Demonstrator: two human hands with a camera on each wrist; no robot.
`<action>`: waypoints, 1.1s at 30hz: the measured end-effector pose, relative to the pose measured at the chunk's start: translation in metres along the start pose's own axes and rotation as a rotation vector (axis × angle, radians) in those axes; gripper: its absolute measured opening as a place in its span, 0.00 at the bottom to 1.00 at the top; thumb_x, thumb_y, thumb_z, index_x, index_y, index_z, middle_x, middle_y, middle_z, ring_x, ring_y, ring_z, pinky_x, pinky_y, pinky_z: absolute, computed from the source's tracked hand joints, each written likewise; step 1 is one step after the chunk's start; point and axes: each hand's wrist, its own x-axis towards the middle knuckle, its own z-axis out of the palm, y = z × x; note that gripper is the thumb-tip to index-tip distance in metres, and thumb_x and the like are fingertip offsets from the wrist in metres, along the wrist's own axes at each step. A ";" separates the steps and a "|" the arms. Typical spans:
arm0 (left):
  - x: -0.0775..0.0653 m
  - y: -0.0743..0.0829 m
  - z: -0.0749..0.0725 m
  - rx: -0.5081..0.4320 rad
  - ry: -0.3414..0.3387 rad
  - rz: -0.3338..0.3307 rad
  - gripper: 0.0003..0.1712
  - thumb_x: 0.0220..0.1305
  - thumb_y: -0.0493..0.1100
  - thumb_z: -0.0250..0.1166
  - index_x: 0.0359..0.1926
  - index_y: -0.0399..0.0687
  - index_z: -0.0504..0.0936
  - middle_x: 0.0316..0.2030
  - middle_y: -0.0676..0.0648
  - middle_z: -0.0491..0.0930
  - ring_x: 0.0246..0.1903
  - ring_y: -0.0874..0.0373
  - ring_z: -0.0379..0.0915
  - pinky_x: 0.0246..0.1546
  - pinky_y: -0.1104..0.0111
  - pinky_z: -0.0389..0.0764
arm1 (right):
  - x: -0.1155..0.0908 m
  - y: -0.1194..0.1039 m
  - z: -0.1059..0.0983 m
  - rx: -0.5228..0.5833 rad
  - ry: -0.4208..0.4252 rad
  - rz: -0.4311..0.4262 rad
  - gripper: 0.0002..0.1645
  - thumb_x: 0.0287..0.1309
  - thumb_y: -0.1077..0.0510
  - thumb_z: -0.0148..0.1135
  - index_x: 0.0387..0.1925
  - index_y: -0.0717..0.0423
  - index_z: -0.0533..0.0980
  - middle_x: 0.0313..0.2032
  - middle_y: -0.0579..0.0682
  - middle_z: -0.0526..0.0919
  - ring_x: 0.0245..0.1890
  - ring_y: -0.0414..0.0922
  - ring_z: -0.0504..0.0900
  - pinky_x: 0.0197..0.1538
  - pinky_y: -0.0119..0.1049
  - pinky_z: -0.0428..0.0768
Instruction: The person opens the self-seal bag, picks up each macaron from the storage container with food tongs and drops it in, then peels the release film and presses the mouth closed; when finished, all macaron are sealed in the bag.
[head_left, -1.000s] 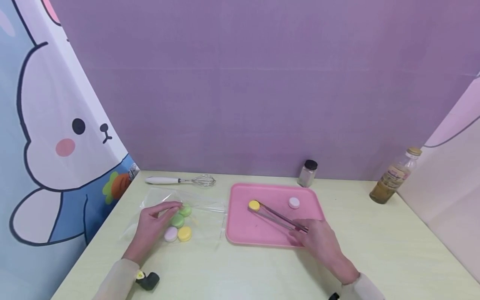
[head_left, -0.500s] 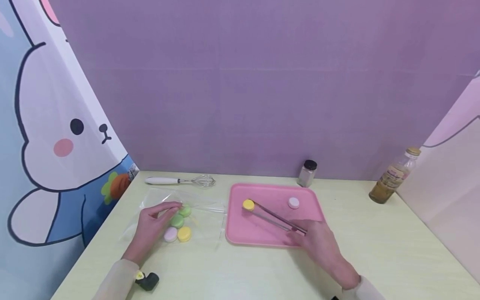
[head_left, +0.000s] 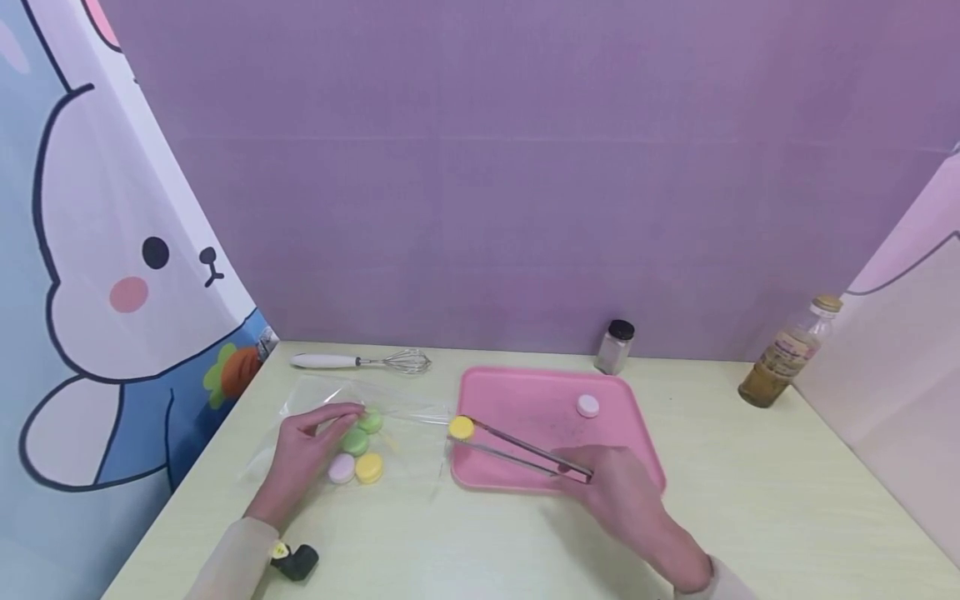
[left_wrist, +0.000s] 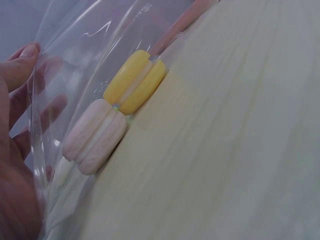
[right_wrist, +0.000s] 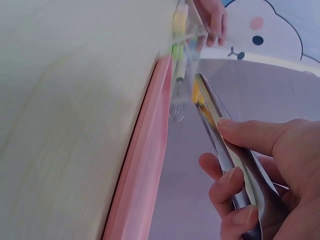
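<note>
My left hand pinches the upper layer of a clear plastic bag between thumb and fingers, lifting the film in the left wrist view. Inside the bag lie a yellow macaron, a pale pink macaron and two green macarons. My right hand grips metal tongs partway along their arms. Between the tong tips a second yellow macaron is clamped, above the left rim of the pink tray, near the bag's right edge.
A pale pink macaron sits on the tray's right part. Behind the bag lies a whisk with a white handle. A small black-lidded jar stands behind the tray, and a glass bottle of brownish liquid farther right.
My right hand has carried the tongs and the yellow macaron leftward, from over the tray to its left rim. The left hand has stayed in place on the bag.
</note>
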 end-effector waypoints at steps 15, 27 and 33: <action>0.000 -0.001 0.000 0.003 0.004 -0.016 0.15 0.71 0.42 0.66 0.53 0.39 0.85 0.52 0.44 0.85 0.63 0.50 0.73 0.64 0.79 0.65 | 0.022 -0.031 0.034 -0.022 -0.111 -0.088 0.16 0.52 0.50 0.77 0.43 0.48 0.89 0.31 0.38 0.88 0.31 0.34 0.83 0.32 0.29 0.79; 0.000 -0.002 0.001 -0.028 0.010 0.022 0.13 0.70 0.39 0.66 0.52 0.38 0.86 0.51 0.41 0.85 0.60 0.55 0.75 0.64 0.78 0.66 | 0.047 -0.045 0.063 0.018 -0.157 -0.115 0.13 0.57 0.47 0.75 0.41 0.47 0.89 0.29 0.37 0.87 0.24 0.30 0.75 0.28 0.27 0.75; 0.002 -0.005 0.002 -0.031 0.017 0.033 0.12 0.69 0.37 0.67 0.51 0.37 0.86 0.49 0.41 0.86 0.58 0.60 0.76 0.64 0.78 0.67 | 0.052 -0.047 0.070 0.074 -0.175 -0.088 0.10 0.57 0.49 0.75 0.40 0.46 0.89 0.28 0.37 0.87 0.23 0.30 0.74 0.25 0.27 0.75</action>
